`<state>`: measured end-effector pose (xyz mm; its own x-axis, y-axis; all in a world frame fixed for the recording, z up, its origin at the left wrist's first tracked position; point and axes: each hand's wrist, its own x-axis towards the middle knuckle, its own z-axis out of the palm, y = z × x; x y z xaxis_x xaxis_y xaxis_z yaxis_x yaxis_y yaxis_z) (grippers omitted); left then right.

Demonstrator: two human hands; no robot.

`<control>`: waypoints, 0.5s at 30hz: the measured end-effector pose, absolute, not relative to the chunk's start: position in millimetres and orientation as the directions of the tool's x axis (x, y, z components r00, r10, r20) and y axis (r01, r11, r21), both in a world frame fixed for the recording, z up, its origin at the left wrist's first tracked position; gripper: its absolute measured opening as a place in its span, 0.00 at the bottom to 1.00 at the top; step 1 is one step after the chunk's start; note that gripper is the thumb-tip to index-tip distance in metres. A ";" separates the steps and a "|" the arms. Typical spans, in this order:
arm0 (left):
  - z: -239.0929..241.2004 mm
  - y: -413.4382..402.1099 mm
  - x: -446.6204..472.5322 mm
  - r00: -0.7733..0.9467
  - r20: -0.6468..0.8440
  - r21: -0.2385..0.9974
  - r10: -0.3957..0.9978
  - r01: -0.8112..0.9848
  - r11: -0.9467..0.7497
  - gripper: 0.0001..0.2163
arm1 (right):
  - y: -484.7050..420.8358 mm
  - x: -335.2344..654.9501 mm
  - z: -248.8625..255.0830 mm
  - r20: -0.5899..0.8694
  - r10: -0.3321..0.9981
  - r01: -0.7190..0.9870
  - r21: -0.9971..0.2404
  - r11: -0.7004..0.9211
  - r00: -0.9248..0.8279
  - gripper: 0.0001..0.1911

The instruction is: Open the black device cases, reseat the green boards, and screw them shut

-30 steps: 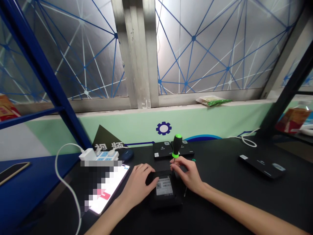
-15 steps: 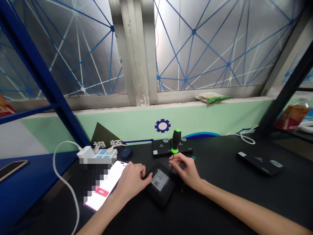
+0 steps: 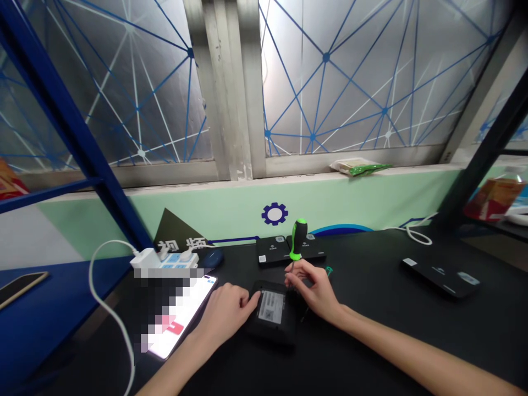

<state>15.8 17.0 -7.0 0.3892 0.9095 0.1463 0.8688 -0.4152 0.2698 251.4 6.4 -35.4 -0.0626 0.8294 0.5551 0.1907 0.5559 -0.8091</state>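
Note:
A black, box-shaped device (image 3: 270, 308) with a white printed label lies on the black table between my hands. My left hand (image 3: 231, 305) is at its left edge, thumb pressed on the top by the label and the other fingers curled. In my right hand (image 3: 313, 286) the fingertips pinch the thin shaft of a screwdriver (image 3: 299, 239). Its black and green handle points up, leaning slightly right. The tip is hidden behind the fingers, at the device's upper right corner. Behind that hand shows a small green end piece (image 3: 329, 270); a thin dark rod emerges below the hand.
A lit phone (image 3: 185, 322) lies left of my left hand. Behind are a power strip (image 3: 177, 259) with a white charger and cable, a dark blue case (image 3: 213, 257) and two flat black boxes (image 3: 272, 251). Another black box (image 3: 441, 278) lies right.
The device has turned counterclockwise under my left hand, so its label sits straighter. My left hand has shifted slightly down and right. The screwdriver handle leans a little more to the right.

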 end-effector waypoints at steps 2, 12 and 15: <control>-7.2 16.1 15.6 0.399 0.142 0.277 0.906 0.863 -0.423 0.26 | 6.5 251.4 -35.8 0.562 0.824 0.208 -0.799 0.564 -0.074 0.09; -4.7 11.2 17.5 0.450 0.144 0.265 0.881 0.841 -0.472 0.26 | 6.6 252.4 -35.1 0.561 0.815 0.278 -0.768 0.578 -0.144 0.09; -5.1 12.2 16.6 0.438 0.148 0.255 0.887 0.850 -0.462 0.26 | 6.5 252.3 -34.6 0.563 0.814 0.288 -0.763 0.579 -0.144 0.10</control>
